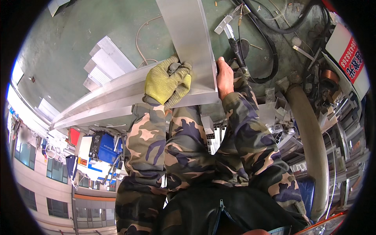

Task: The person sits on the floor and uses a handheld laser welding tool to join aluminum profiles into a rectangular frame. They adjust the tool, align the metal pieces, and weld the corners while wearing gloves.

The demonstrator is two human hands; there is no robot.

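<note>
Two silver-grey metal profiles meet in a corner in front of me: a wide flat profile [187, 29] running away from me, and a long ribbed profile [105, 96] stretching to the left. My left hand [166, 81], in a yellow-green knit glove with grey fingertips, rests over this corner. Its fingers are curled closed, and what lies in them is hidden. My right hand [225, 78] is bare and grips the wide profile's right edge near the corner. Its thumb points away from me along the edge; most of its fingers are out of sight.
Cut metal pieces [107, 62] lie on the green floor [78, 37] at left. Black cables [272, 51] and a clamp-like tool [224, 24] lie at right. A thick hose [309, 145] runs beside metal offcuts [279, 113]. A blue box [107, 148] stands at lower left.
</note>
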